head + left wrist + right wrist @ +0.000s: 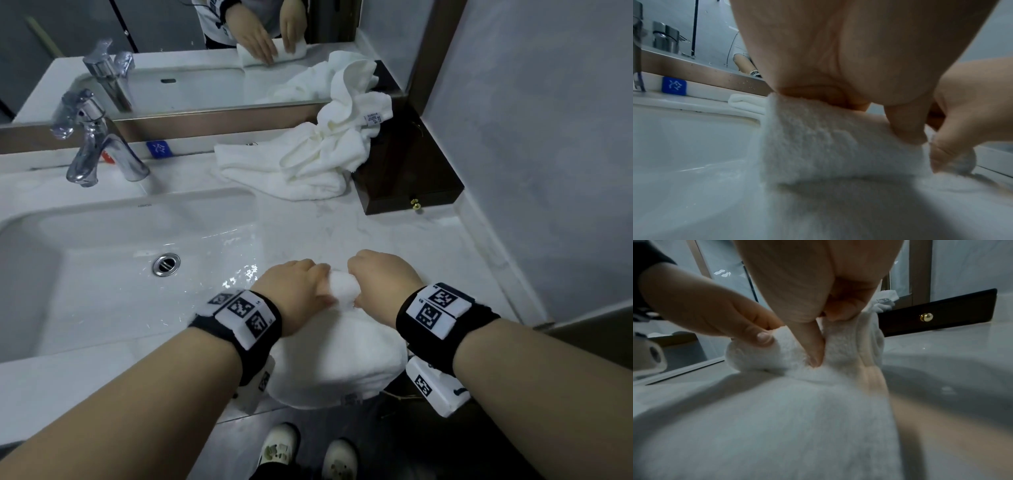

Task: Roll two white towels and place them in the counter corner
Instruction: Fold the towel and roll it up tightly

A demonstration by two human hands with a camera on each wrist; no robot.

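Note:
A white towel [337, 363] lies flat on the counter's near edge, its far end wound into a small roll [340, 286]. My left hand [301, 291] and right hand [376, 277] sit side by side on that roll, fingers curled over it and thumbs tucked under. The left wrist view shows the roll [830, 142] under my left hand [838, 91]. In the right wrist view my right thumb [813, 352] digs into the roll [849, 344]. A second white towel [308, 161] lies crumpled at the back, draped onto the dark wooden box [407, 181].
The sink basin [102, 274] with its drain [166, 264] fills the left side, and a chrome faucet [96, 140] stands behind it. The wooden box with a brass knob [415, 204] occupies the right back corner under the mirror [205, 51]. A wall [548, 137] bounds the right.

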